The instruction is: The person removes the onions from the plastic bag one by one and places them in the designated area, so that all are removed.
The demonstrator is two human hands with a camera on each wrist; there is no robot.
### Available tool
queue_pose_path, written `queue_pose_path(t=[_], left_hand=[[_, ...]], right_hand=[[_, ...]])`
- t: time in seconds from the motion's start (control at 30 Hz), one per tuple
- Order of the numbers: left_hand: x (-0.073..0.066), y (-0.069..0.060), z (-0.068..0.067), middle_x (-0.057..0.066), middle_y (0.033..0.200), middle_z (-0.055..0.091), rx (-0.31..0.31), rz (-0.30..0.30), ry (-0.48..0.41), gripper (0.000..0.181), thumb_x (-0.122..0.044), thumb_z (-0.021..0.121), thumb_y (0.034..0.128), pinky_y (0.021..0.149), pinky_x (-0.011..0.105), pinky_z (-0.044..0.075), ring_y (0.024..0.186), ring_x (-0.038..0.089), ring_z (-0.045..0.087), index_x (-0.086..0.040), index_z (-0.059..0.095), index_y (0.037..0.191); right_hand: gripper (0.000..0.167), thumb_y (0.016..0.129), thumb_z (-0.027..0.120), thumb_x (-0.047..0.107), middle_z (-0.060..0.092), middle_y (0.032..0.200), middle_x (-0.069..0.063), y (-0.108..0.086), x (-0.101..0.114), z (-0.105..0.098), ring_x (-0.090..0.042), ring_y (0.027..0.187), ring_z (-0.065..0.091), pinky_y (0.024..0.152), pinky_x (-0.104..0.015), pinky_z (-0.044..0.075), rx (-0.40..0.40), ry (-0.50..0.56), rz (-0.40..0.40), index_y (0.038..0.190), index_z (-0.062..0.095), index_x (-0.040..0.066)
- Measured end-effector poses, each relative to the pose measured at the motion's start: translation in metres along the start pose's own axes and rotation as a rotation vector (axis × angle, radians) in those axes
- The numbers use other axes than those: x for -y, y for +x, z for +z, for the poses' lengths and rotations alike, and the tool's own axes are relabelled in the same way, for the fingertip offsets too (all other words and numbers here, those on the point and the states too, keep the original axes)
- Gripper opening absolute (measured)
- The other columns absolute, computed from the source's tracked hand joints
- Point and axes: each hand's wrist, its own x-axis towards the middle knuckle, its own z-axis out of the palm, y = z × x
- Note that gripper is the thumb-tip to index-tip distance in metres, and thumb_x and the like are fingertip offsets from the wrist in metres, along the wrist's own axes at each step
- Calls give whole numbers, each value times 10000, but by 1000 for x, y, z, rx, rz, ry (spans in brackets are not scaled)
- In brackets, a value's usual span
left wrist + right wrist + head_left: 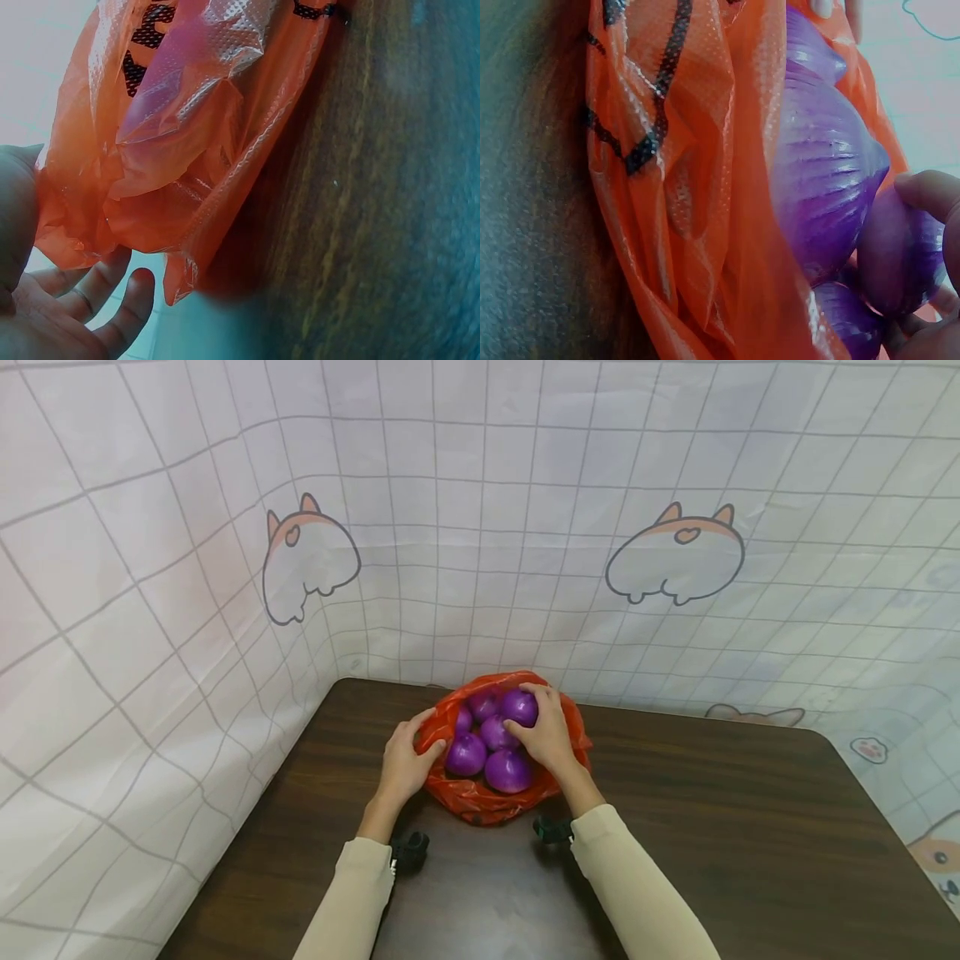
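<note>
A red plastic bag (480, 803) lies with its mouth spread, holding several purple onions (508, 771). At its left rim the left hand (402, 767) pinches the plastic between thumb and fingers. In the left wrist view, that hand (69, 319) is at the lower left, around the edge of the bag (169, 169). The right hand (551, 737) reaches over the bag's right side and grips the back right onion (517, 707). The right wrist view shows its thumb and fingers around that onion (900, 255), beside a larger-looking one (821, 172).
The bag rests on a dark wooden table (720, 827) near its back edge. Behind and to the left hangs a white grid-patterned cloth (480, 527) with cartoon animals. Small black devices are strapped at both wrists, by the cream sleeves (630, 877).
</note>
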Motion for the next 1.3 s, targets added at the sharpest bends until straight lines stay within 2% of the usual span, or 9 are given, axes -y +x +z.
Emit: queue_pose_path(t=[0.23, 0.57, 0.77, 0.9, 1.0, 1.1, 1.3], left_hand=[[2, 1, 0, 174, 1289, 598, 8, -5, 2, 568, -243, 739, 940, 958, 547, 505, 1140, 350, 602, -252, 548, 1474], [2, 0, 0, 163, 1291, 608, 6, -10, -10, 573, -242, 746, 940, 952, 537, 509, 1127, 343, 596, -256, 547, 1477], [2, 1, -1, 147, 1270, 619, 1, -15, -19, 569, -230, 751, 932, 912, 492, 501, 1048, 311, 583, -251, 559, 1467], [3, 2, -2, 139, 1252, 625, 0, -8, -20, 573, -210, 750, 926, 836, 424, 485, 954, 272, 576, -240, 559, 1466], [4, 2, -3, 137, 1251, 631, 7, -9, -26, 576, -198, 754, 919, 784, 373, 474, 891, 246, 577, -237, 564, 1462], [5, 2, -4, 137, 1264, 638, 15, -17, -29, 582, -187, 763, 913, 783, 361, 476, 863, 235, 583, -238, 568, 1459], [6, 2, -6, 158, 1265, 640, 31, -21, -36, 583, -158, 759, 913, 867, 463, 511, 876, 239, 590, -221, 564, 1459]], right_hand=[[665, 857, 828, 220, 430, 1497, -156, -5, 4, -4, -402, 1328, 502, 1108, -596, 428, -23, 20, -30, 1435, 507, 149], [667, 829, 862, 240, 464, 1470, -128, -21, 18, -19, -387, 1297, 531, 1061, -598, 468, -56, 94, -92, 1415, 551, 164], [663, 819, 874, 244, 489, 1449, -132, -30, 28, -33, -367, 1263, 552, 1031, -576, 500, -79, 135, -148, 1398, 560, 173], [660, 827, 867, 237, 489, 1452, -133, -37, 31, -45, -356, 1262, 549, 1030, -578, 503, -99, 145, -184, 1401, 553, 149], [662, 831, 863, 217, 484, 1458, -138, -42, 29, -54, -355, 1262, 545, 1024, -586, 507, -125, 148, -186, 1407, 546, 140], [673, 821, 869, 196, 478, 1464, -139, -46, 25, -63, -345, 1262, 540, 1020, -580, 512, -152, 151, -167, 1408, 547, 142], [664, 813, 874, 184, 512, 1422, -132, -50, 16, -81, -298, 1214, 554, 976, -541, 535, -215, 146, -148, 1401, 568, 141]])
